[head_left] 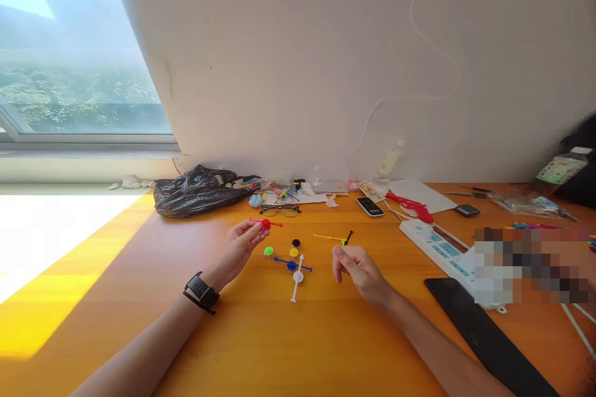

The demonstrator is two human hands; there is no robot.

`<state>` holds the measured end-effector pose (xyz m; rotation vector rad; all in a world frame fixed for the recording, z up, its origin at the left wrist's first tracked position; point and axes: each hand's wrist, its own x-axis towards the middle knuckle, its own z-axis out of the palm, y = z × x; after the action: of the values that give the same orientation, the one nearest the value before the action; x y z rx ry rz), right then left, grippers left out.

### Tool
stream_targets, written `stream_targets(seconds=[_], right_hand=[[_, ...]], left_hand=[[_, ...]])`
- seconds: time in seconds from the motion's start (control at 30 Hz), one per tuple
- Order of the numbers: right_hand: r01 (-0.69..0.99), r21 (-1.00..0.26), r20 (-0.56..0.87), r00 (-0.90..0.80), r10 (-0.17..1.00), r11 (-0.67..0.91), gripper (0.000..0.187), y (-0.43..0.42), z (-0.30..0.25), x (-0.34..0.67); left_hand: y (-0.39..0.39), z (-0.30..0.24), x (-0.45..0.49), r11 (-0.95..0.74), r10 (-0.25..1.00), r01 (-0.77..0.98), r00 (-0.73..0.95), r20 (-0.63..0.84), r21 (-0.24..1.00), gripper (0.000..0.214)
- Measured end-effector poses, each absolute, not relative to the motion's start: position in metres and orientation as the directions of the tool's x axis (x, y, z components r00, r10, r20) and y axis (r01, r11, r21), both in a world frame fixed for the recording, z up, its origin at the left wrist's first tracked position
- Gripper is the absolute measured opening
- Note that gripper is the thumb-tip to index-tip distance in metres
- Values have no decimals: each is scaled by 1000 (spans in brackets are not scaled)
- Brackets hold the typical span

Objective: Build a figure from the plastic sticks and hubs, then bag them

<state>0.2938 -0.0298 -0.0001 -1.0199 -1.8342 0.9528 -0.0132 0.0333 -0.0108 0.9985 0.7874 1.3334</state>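
The left hand (242, 245) is seen raised just above the orange table (261, 335), palm turned inward. A red piece (266, 224), a thin stick through a round hub, is pinched at the fingertips, up over the table behind the cluster of small parts. A black watch (201, 291) is worn on that wrist.

The right hand (358, 270) is held low over the table, fingers curled in and thumb drawn against the forefinger. Whether anything is caught between them cannot be told. Just behind it, a yellow stick (328, 237) is laid flat, and a short black stick (348, 236) is set at its right end.

Between the two hands, loose parts are spread on the table: a green cap (269, 252), a yellow cap (293, 252) and a black cap (296, 242) close together. A blue stick (292, 265) and a white stick (298, 277) are crossed just in front of them.

Along the wall, a black plastic bag (198, 191), a pair of glasses (279, 210) and a small dark phone (370, 206) are seen. A white power strip (437, 242) is laid off to the right.
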Motion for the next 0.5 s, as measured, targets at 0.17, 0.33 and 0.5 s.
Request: stream_targets(seconds=[0.17,0.33,0.5], right_hand=[[282,-874,294,-340,893,395,69,-29,-2,295],[285,-871,296,-345,890,401,68,-30,-1,294],[303,-864,289,-354,890,401,68,-30,0,293]], left_hand=[[27,-6,-11,17,976,-381,205,67,924,34],[16,2,-7,120,937,-340,350,8,933,28],[11,7,-4,130,911,-300,412,6,945,26]])
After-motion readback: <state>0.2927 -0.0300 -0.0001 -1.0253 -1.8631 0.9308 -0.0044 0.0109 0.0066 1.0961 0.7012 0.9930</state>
